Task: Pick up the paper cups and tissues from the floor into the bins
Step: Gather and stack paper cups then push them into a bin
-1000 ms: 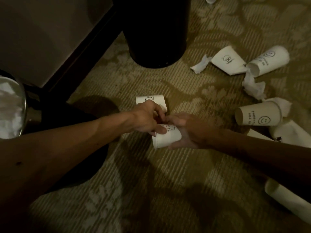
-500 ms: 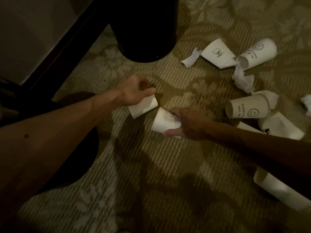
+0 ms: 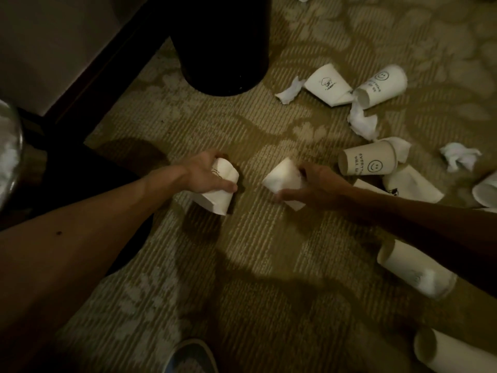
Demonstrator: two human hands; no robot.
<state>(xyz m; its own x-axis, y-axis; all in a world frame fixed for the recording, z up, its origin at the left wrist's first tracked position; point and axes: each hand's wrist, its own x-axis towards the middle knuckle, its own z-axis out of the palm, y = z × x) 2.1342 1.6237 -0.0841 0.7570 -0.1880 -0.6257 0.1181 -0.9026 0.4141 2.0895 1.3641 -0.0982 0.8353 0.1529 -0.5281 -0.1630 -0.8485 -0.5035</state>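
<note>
The left hand point(image 3: 204, 175) grips a white paper cup point(image 3: 219, 196) from above. Its fingers curl over the far side and the thumb lies along the near side. The cup is tilted, with its wider end pointing down toward the patterned carpet point(image 3: 269, 251), and most of it sits below and to the right of the palm.

The right hand point(image 3: 320, 181) holds a second white cup point(image 3: 282, 179). Its thumb runs under the near edge, and the fingers wrap the far side, where they are mostly hidden. This cup juts out to the left of the hand, toward the other cup. The two cups are near each other but apart.

A black bin point(image 3: 223, 49) stands on the carpet beyond both hands, closer to the left one.

To the right, litter lies on the floor:
- a tan smiley cup point(image 3: 367, 161) on its side, just beside the right hand
- a white smiley cup point(image 3: 382, 86)
- a flattened printed cup point(image 3: 326, 84)
- a crumpled tissue point(image 3: 363, 123) between the two smiley cups
- a torn tissue point(image 3: 290, 90) touching the flattened cup
- another tissue wad point(image 3: 458, 157) farther right

Two more white cups point(image 3: 416, 270) lie on their sides near the right forearm.
</note>
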